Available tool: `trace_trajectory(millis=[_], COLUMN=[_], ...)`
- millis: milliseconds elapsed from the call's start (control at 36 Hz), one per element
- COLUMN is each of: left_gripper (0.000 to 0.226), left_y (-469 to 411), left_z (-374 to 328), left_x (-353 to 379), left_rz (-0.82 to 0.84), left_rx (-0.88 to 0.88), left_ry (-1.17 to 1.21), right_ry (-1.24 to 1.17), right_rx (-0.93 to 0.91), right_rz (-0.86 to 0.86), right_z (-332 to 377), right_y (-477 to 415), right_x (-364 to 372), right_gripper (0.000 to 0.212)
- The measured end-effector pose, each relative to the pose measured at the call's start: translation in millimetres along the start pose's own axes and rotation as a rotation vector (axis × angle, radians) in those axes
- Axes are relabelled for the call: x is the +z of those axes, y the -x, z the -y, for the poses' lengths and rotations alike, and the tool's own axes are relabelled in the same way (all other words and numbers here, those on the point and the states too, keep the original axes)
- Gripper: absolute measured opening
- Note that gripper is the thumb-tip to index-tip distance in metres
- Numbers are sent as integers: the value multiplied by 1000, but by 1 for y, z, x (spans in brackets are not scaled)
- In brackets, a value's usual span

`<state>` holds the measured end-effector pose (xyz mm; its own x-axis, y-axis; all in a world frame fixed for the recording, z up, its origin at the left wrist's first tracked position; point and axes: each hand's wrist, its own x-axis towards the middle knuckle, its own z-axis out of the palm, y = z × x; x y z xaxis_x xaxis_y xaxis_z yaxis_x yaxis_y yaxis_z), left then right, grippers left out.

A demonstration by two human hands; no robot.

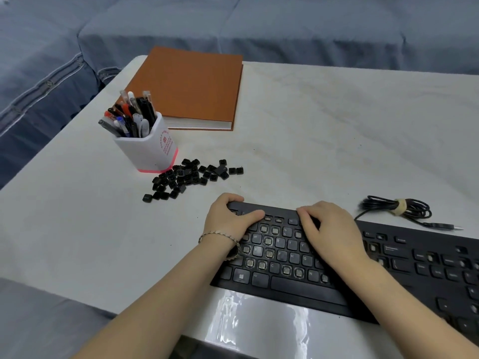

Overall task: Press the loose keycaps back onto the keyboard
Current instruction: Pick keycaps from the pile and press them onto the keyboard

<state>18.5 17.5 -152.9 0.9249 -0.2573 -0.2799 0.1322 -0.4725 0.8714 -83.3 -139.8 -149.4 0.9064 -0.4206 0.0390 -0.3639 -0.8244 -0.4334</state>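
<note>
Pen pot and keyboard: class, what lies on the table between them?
The head view shows a heap of loose keycaps, nearer the pen pot than the keyboard.

keyboard (285, 288) runs off the right edge, so its far-right keys are out of frame. left hand (228, 218) covers the top-left corner and right hand (329, 229) hides the upper middle keys; what's under the right hand, possibly a keycap, can't be told. Legends on the loose keycaps (191, 177) and the red print on the pen holder (150, 151) are too small to read.
</note>
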Motion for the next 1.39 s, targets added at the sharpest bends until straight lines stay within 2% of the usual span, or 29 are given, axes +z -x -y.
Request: trace_trajectory(millis=[278,444,500,583,694,917,1028,1111,1389], left_gripper=[29,25,24,26,30,28,12,9,10], left_y=[-5,-6,-4,4,12,15,12,10,7], left_z=[-8,-12,-11,-5,5,9,7,6,6], left_x=[-8,-13,-13,-11,-8,-10,-12,-13,-12], left_rz=[98,158,163,140,32,26,29,36,52], left_rx=[-120,-167,-126,49,243,357,428,483,532], left_ry=[134,126,118,77,-44,-177,-267,-314,-300], right_ry=[-1,25,23,27,27,30,23,9,-12], right_rx=[-24,-33,-33,-36,-49,-48,-47,-47,-33], right_rz=[-51,-59,-64,-77,-94,-107,-109,-106,-108], right_z=[-2,-3,-3,-3,-4,-4,-4,-5,-4], right_y=[2,1,2,2,2,3,3,2,2], right_x=[4,6,6,7,7,8,8,8,9], right_gripper=[26,30,29,29,28,31,30,28,27])
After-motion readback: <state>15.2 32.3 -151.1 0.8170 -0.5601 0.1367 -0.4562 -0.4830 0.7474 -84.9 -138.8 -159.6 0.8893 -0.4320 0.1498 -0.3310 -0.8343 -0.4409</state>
